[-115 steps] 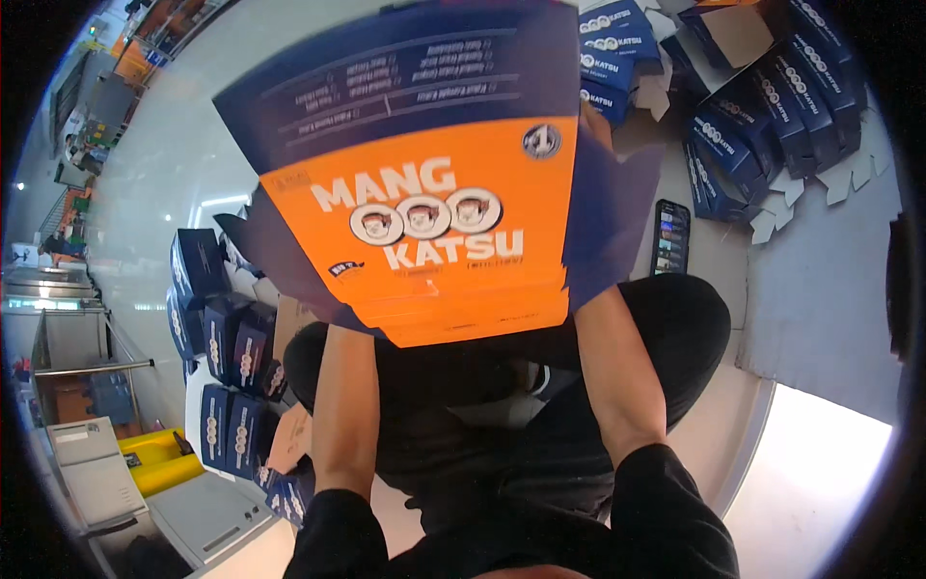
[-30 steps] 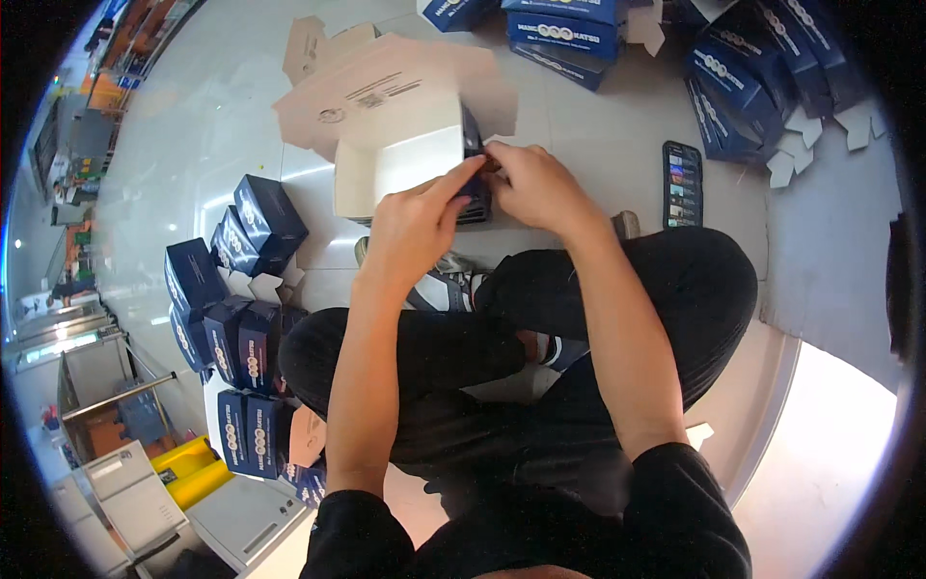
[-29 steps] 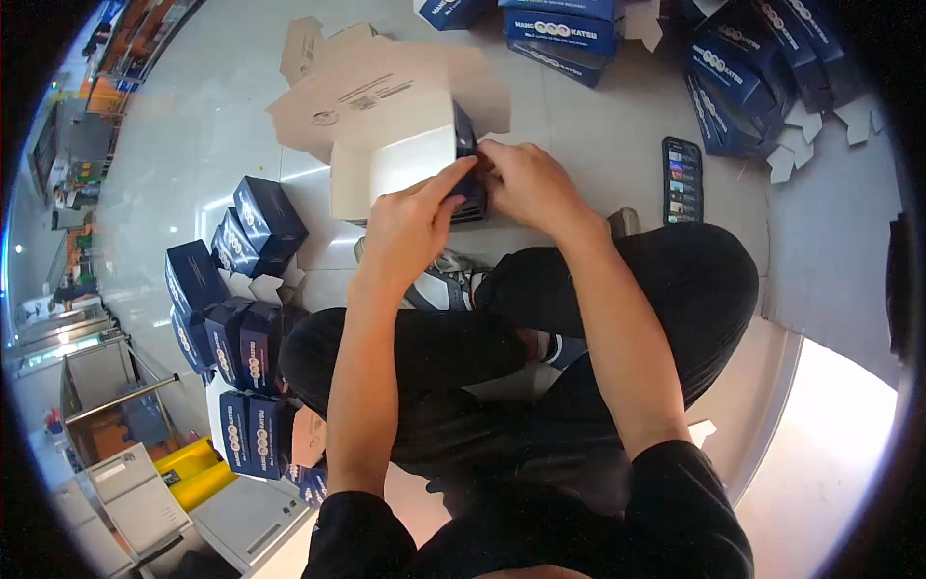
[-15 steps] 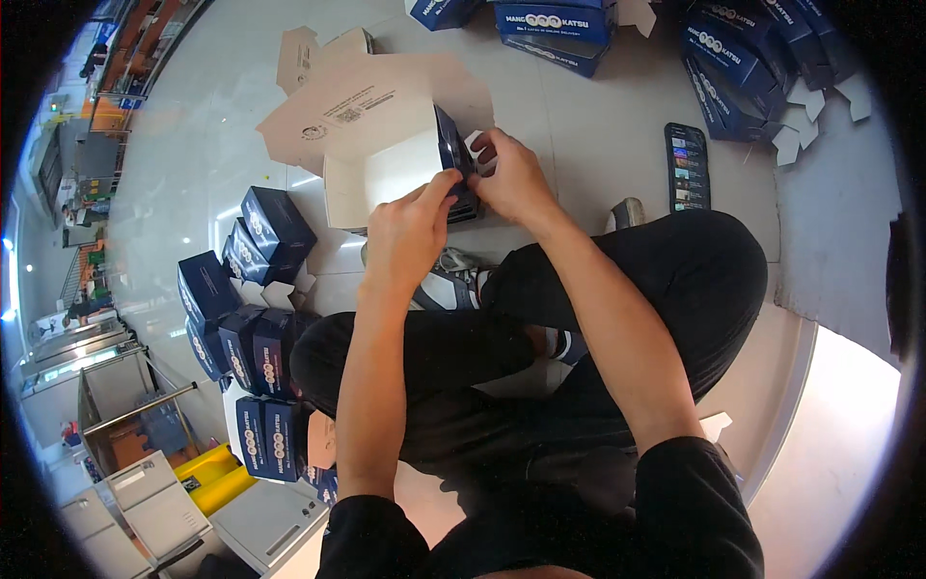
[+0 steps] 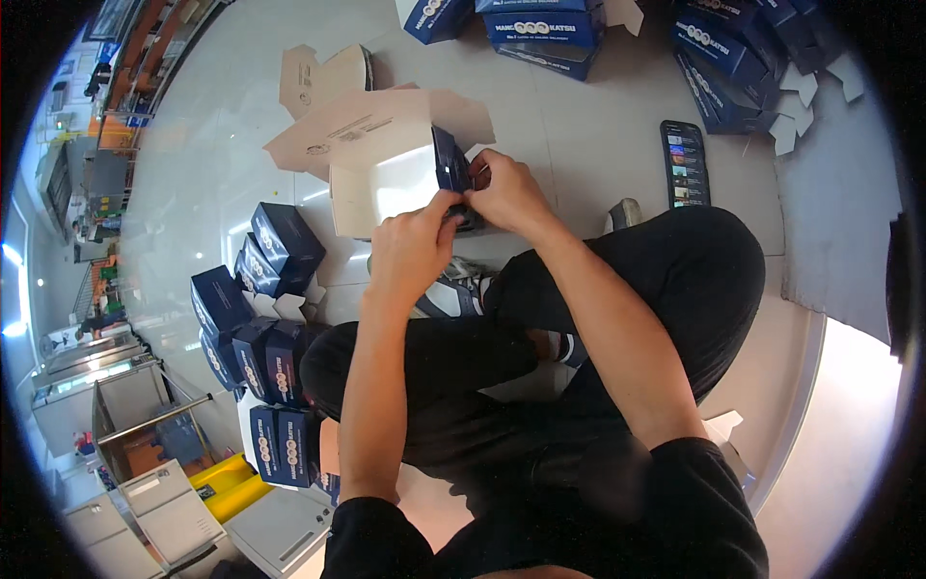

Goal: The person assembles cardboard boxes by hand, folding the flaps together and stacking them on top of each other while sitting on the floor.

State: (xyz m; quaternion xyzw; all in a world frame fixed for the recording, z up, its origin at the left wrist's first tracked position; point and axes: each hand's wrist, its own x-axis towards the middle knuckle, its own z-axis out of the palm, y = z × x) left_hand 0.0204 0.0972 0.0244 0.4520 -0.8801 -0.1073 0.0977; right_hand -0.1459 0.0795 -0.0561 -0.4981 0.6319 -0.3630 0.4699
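Observation:
A cardboard box [image 5: 352, 198], white inside and dark blue outside, stands on the floor in front of me with its lid folded back on the far side. At its right end, a dark blue side panel [image 5: 449, 159] is upright. My left hand [image 5: 413, 239] pinches the near lower part of this end from the left. From the right, my right hand [image 5: 503, 193] grips the far part of the same panel, fingers bent around its outer face. Both hands nearly meet at the box's near right corner. The fingertips are partly hidden behind the panel.
Folded blue boxes [image 5: 280, 362] are grouped left of my legs. More blue boxes [image 5: 545, 29] lie at the far side, others [image 5: 728, 58] at far right. A phone [image 5: 686, 164] lies right of my knee. Another opened carton [image 5: 328, 82] sits behind the box.
My right hand's fingers have closed in on the panel, where they were more spread before. The whole view has shifted slightly; the box stays in place.

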